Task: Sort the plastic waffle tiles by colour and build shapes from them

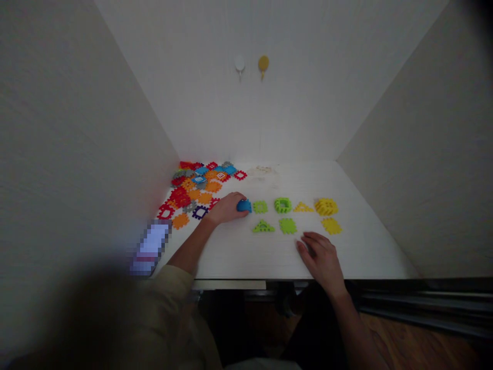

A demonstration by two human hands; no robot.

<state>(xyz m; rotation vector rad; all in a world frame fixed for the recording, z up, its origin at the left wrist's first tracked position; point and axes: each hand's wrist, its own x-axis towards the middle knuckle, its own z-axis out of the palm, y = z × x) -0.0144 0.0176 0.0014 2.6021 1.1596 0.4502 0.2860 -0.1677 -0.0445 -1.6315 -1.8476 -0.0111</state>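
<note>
My left hand (230,206) is closed around a blue toothed building piece (244,206) on the white table. Just to its right lies a light green square frame piece (260,206), with a green triangle piece (263,226) nearer me. My right hand (319,256) rests at the table's front, fingers loosely curled and apart, holding nothing. Closest to it are a solid green square piece (288,225) and a yellow square piece (332,225). Farther back stand a green stack of frames (282,205), a yellow triangle piece (304,206) and a yellow stack (326,206).
A mixed heap of red, orange, blue and grey pieces (192,190) covers the left of the white table (239,252). A phone with a blurred screen (151,247) lies at the front left. Walls enclose three sides; two hooks (263,63) hang on the back one.
</note>
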